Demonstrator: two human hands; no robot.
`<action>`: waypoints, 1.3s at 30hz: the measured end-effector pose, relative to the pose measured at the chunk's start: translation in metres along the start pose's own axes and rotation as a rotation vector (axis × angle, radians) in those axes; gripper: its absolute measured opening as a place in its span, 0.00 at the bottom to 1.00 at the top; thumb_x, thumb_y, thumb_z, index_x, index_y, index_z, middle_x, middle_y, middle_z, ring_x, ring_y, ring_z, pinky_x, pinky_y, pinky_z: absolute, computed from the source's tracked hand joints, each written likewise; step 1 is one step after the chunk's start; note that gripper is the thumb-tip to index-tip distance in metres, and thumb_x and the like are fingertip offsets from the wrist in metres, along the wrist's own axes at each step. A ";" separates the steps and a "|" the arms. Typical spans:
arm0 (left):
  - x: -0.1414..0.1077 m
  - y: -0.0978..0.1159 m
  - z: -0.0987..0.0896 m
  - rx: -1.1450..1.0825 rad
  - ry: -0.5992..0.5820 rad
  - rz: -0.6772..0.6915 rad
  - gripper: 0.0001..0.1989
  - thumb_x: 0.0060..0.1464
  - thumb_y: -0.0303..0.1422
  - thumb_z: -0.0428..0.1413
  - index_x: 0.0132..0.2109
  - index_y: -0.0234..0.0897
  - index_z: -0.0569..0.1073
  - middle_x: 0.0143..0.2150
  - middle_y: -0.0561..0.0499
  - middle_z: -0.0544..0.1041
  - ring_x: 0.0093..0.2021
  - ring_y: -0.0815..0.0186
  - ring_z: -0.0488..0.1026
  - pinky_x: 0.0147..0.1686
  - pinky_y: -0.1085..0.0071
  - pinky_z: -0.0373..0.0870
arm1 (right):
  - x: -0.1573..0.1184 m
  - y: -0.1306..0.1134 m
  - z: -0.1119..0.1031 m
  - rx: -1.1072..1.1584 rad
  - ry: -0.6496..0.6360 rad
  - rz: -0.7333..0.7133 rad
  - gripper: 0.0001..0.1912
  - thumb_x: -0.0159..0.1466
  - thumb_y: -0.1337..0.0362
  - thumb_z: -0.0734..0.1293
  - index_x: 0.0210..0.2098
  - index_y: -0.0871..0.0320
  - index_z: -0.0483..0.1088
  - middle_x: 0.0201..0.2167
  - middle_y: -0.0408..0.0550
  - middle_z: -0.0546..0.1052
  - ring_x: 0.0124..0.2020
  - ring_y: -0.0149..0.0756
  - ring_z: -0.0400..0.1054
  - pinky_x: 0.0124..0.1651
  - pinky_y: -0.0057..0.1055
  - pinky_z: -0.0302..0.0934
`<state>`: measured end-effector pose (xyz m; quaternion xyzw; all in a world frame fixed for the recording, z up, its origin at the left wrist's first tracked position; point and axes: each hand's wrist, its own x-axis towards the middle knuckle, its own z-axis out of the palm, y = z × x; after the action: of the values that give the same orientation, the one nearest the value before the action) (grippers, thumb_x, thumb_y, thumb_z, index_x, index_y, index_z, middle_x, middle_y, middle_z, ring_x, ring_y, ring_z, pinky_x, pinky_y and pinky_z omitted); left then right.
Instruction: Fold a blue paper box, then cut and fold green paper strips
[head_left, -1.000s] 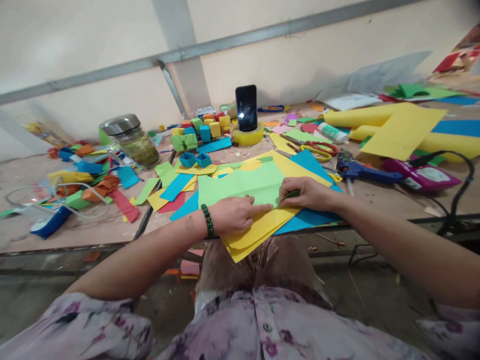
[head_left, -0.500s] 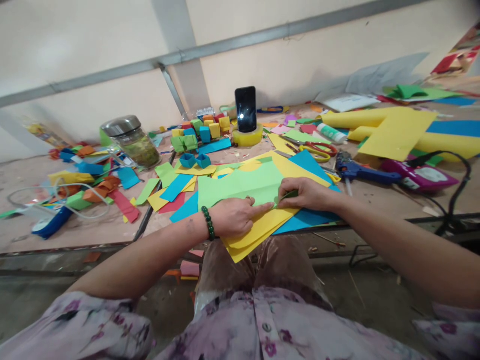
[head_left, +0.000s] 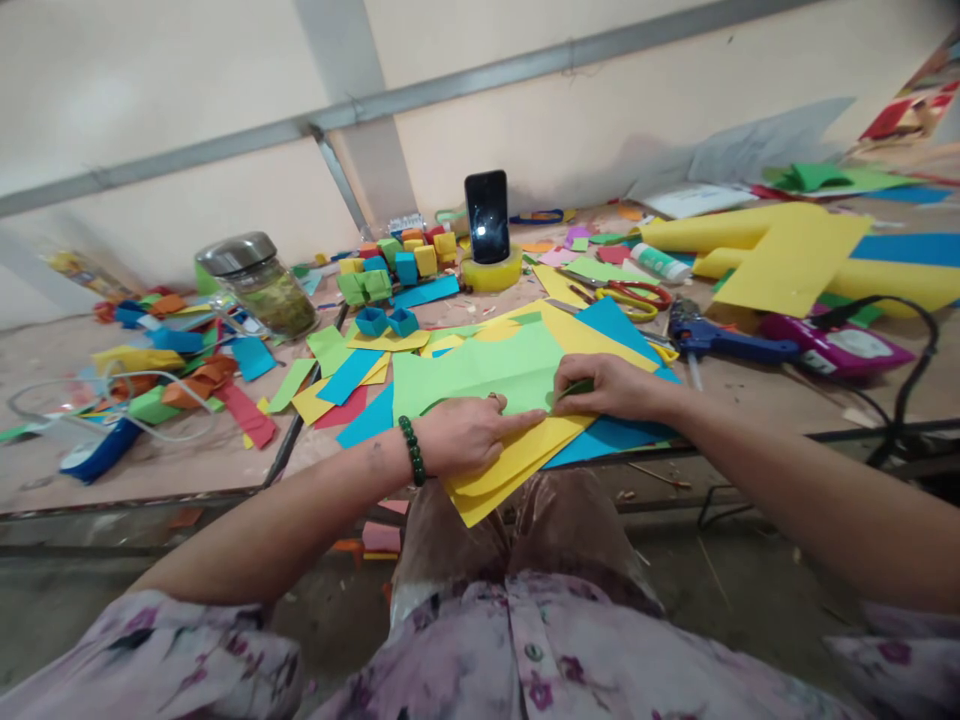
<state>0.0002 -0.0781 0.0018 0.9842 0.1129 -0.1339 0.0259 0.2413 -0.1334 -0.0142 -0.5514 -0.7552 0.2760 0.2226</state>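
A light green paper sheet (head_left: 480,362) with a crease across it lies over yellow sheets (head_left: 487,485) and blue sheets (head_left: 615,440) near the table's front edge. My left hand (head_left: 469,435) rests on its near edge, index finger stretched to the right along the paper, the other fingers partly hidden. At the sheet's near right corner, my right hand (head_left: 600,388) has its fingers closed on the green paper, which is bent up there. The tip of the left index finger lies close to the right fingertips.
Behind the sheets a phone (head_left: 487,218) stands on a yellow tape roll (head_left: 491,270). Scissors (head_left: 630,298), a blue glue gun (head_left: 724,340) and a purple device (head_left: 836,345) lie to the right. A glass jar (head_left: 262,285), folded paper blocks (head_left: 405,258) and scraps are to the left.
Both hands hold nearly the same pose on the green sheet. The whole view has shifted very slightly, with no object plainly moved.
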 end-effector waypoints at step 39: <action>0.005 -0.004 -0.005 -0.089 -0.002 0.006 0.30 0.60 0.31 0.43 0.68 0.50 0.51 0.40 0.47 0.70 0.35 0.62 0.70 0.37 0.69 0.65 | -0.033 -0.023 0.020 -0.830 0.135 -0.555 0.11 0.65 0.71 0.60 0.41 0.57 0.73 0.38 0.52 0.77 0.43 0.42 0.66 0.43 0.38 0.58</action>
<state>0.0049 -0.0726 0.0049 0.9823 0.1156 -0.1298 0.0704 0.2220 -0.1743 -0.0144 -0.3882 -0.9035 -0.1532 0.0979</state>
